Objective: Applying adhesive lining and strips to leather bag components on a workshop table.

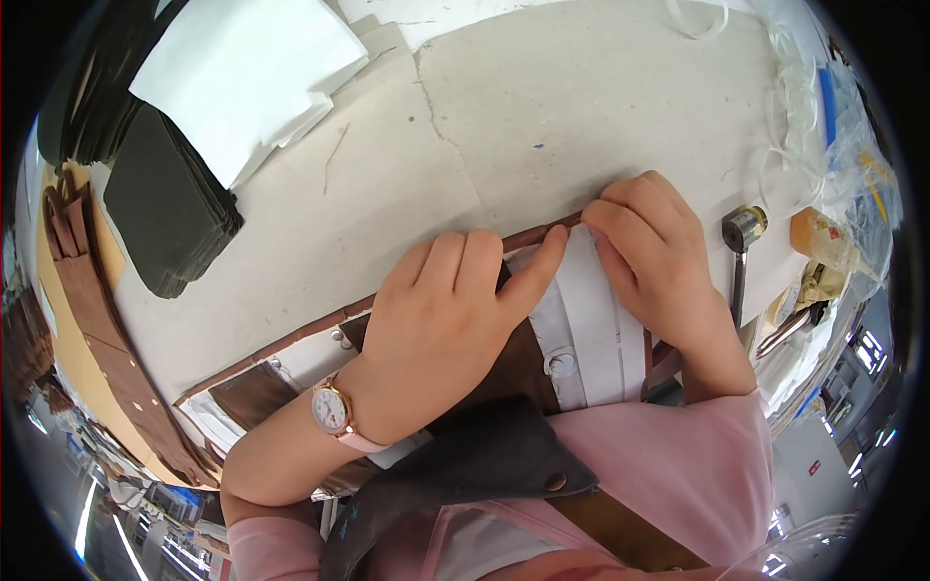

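A long brown leather-like piece [523, 363] with white backing strips and round metal snaps lies along the near side of the worktable. Its narrow brown edge is folded over along the far side. The fingers of my left hand [431, 320] curl over this edge, and the thumb reaches right along it. Farther right, my right hand [659, 257] pinches the same edge with bent fingers. Both fingertips are partly hidden. On my left wrist is a watch [331, 410] with a pink strap. A dark grey flap [475, 460] with a brass snap covers part of the piece's near side.
A hammer [744, 229] lies right of my right hand, near an orange-and-clear container [819, 237] and crumpled clear plastic [867, 184]. At left are stacked black panels [170, 213], white sheets [247, 77] and brown strips with snaps [111, 339]. The pale tabletop [581, 97] is cracked.
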{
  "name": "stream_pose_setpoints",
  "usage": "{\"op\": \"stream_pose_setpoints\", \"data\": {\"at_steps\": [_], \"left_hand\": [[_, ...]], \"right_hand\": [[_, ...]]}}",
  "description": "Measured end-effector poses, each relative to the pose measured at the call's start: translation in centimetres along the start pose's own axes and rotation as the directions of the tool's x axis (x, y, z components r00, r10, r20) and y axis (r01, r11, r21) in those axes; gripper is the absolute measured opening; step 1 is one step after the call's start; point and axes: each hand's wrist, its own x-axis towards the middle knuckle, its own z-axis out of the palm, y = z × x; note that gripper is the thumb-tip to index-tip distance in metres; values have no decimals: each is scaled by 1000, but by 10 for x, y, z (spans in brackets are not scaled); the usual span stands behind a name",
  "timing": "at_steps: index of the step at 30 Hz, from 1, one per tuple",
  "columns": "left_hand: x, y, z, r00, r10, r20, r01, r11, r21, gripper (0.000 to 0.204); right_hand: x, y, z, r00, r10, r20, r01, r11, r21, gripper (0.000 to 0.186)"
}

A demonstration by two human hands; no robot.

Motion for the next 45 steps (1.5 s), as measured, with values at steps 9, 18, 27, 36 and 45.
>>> {"op": "stream_pose_setpoints", "data": {"at_steps": [9,18,27,36,45], "left_hand": [[0,3,-2,998,-9,55,8,1000,18,59],[-1,4,4,1000,-22,17,22,999,44,65],[-5,1,7,999,29,14,-30,993,114,58],[-4,0,11,999,32,-40,-28,995,100,48],[-5,-1,9,999,28,-20,-27,998,60,51]], "right_hand": [[-5,5,-6,996,76,-38,-72,992,99,29],[-10,5,-7,998,-66,-9,66,998,-13,22],[-12,1,0,996,-63,-69,64,998,16,25],[-12,4,2,994,-89,-63,89,996,-7,27],[-12,-10,-2,996,-88,-28,84,988,-129,29]]}}
